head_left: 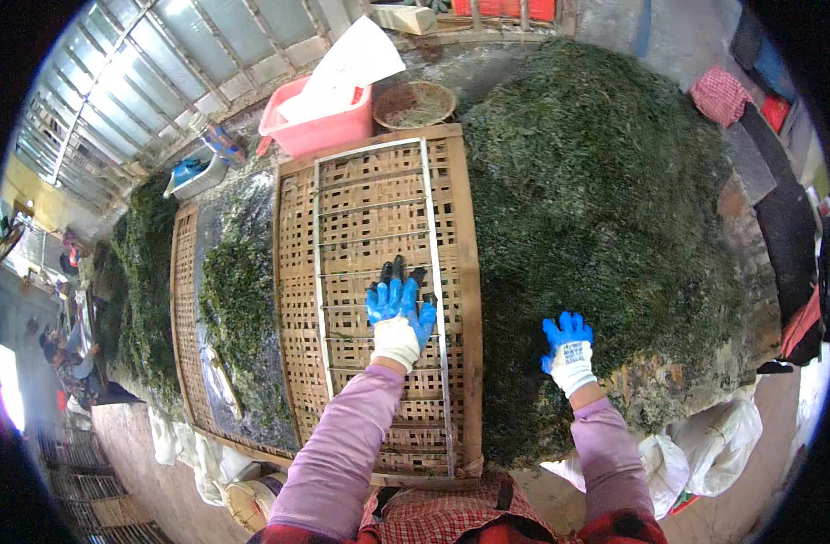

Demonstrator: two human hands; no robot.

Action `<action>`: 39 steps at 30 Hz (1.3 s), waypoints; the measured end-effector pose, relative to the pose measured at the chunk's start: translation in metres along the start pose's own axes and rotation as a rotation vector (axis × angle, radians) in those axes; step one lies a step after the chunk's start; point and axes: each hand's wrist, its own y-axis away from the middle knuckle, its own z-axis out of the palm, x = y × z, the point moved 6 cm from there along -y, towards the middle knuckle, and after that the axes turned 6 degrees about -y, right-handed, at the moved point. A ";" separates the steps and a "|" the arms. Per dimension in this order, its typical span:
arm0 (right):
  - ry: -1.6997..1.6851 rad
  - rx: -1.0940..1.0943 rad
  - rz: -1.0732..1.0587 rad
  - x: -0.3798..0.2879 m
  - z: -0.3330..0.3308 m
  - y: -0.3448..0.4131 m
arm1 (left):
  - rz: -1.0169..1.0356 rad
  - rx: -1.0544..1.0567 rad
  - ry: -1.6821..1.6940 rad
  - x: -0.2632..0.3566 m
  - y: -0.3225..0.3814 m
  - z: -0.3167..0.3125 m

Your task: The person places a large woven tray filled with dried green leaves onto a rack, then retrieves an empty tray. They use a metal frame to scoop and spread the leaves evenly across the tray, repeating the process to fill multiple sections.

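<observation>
My left hand (399, 316), in a blue-and-white work glove with black at the fingertips, is spread over a narrow metal frame with crossbars (430, 204). That frame lies on a woven bamboo panel (381, 421) with a wooden border. My right hand (568, 343), gloved the same blue and white, is at the near part of a large heap of dark green leafy plant matter (592, 204). Its fingers are apart, and nothing shows in them. Whether either palm presses down cannot be told from above.
A pink plastic tub (313, 129) with a white sheet stands beyond the panel, beside a round basket (415, 105). More green matter (235, 285) and another woven panel (187, 340) lie left. White sacks (718, 442) hang below the right edge. A person (75, 360) is far left.
</observation>
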 end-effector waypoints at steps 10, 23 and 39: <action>-1.580 0.461 0.408 0.054 -0.091 0.005 | 0.129 0.137 -0.028 0.006 0.005 0.004; 0.043 0.121 0.340 0.145 -0.183 -0.047 | 0.139 0.101 0.003 0.007 0.002 0.004; 0.056 0.266 0.355 0.102 -0.115 -0.042 | 0.078 -0.030 -0.078 -0.004 0.008 0.022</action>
